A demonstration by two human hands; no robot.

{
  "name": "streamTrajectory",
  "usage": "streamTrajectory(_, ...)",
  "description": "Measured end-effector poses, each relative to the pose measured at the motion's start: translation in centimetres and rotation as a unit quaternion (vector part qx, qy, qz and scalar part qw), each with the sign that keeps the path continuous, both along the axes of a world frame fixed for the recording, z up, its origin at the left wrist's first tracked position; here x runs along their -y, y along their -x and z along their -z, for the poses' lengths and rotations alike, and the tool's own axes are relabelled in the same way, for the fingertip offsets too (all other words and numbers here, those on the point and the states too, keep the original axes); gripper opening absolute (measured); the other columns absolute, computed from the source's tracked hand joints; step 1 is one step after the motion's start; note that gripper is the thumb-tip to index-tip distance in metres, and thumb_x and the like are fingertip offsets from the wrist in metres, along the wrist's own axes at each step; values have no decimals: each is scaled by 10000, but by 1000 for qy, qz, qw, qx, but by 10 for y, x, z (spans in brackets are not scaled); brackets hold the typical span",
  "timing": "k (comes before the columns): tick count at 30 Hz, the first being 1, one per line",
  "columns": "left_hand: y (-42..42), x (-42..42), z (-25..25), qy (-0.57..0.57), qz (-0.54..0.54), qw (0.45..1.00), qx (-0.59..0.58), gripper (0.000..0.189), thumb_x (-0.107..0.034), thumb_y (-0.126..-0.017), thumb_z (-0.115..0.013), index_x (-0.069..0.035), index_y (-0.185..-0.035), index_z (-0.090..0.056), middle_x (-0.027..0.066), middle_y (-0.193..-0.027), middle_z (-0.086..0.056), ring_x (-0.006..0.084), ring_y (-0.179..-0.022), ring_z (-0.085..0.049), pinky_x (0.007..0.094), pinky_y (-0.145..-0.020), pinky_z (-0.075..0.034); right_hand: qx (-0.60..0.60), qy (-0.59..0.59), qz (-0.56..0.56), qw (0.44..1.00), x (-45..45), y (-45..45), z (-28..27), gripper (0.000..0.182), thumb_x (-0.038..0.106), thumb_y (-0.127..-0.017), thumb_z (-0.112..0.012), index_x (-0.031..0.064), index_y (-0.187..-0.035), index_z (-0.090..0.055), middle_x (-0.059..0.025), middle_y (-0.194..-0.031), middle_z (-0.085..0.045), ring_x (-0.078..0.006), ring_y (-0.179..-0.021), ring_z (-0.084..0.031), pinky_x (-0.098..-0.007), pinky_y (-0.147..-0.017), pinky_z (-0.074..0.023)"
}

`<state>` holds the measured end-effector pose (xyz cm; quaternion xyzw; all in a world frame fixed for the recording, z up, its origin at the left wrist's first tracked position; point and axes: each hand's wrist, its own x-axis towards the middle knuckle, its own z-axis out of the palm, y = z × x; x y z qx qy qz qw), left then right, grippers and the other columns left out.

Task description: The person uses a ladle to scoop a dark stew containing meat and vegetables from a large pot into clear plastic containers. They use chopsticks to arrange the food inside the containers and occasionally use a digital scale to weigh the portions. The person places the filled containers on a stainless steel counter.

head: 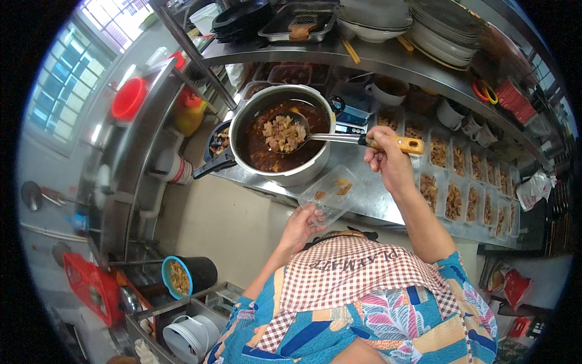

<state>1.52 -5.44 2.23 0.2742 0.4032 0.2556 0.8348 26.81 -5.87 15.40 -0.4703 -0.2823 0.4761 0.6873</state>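
My right hand [388,157] grips the yellow handle of a metal ladle [336,137]. Its bowl, heaped with chopped meat pieces [284,134], is over the dark red-brown broth [259,157] in a large pressure-cooker pot [284,177]. The pot has no lid and its black handle [216,164] points toward the lower left. My left hand [302,227] holds a clear plastic container [352,179] by its near end, tilted at the counter's front edge. A few small brown pieces [344,189] lie in that container.
Filled plastic containers [454,200] stand in rows on the steel counter [377,200] at the right. A digital scale [349,129] sits behind the pot. Overhead, a steel shelf [282,53] carries stacked plates [448,38] and bowls. A black bucket [202,275] is on the floor at lower left.
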Motion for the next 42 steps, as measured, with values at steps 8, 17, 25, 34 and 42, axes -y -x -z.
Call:
streamTrajectory(8, -6, -2, 5, 5, -8, 1000, -1, 322, -275, -914, -546, -68, -1155, -494, 81, -1030, -574, 217, -953, -563, 457, -843, -472, -22, -38, 82, 996, -2, -63, -3, 228, 333, -918, -521, 119, -981, -568, -53, -619, -567, -78, -457, -460, -201, -420, -332)
streamTrajectory(17, -24, -3, -6, 19, 6, 999, -40, 369, -279, -923, -539, -40, -1183, -437, 53, -972, -555, 168, -909, -559, 385, -776, -487, 266, -18, 151, 952, -29, -118, 26, 159, 229, -901, -583, 88, -960, -627, 4, -707, -561, -53, -598, -507, -215, -529, -421)
streamTrajectory(25, -30, 0, 0, 39, -3, 998, -52, 366, -289, -900, -582, -51, -1151, -463, 47, -948, -570, 174, -908, -573, 377, -774, -489, 703, -104, 45, 703, -31, -126, 53, 99, 126, -826, -625, 52, -892, -627, -99, -812, -617, -247, -691, -604, -296, -650, -494)
streamTrajectory(34, -29, 0, -5, 34, -17, 997, -62, 347, -302, -903, -572, -49, -1130, -505, 81, -965, -594, 208, -921, -588, 406, -787, -497, -165, -26, 184, 969, 33, -114, 59, 235, 328, -905, -549, 115, -1005, -540, -51, -698, -588, -112, -536, -506, -246, -479, -385)
streamTrajectory(42, -17, 2, -3, 35, -8, 998, -55, 396, -290, -904, -567, -46, -1194, -454, 69, -987, -575, 203, -940, -576, 393, -799, -492, 408, -189, -9, 893, 30, -22, 15, 153, 142, -834, -616, 84, -977, -611, -68, -791, -593, -164, -625, -561, -307, -556, -480)
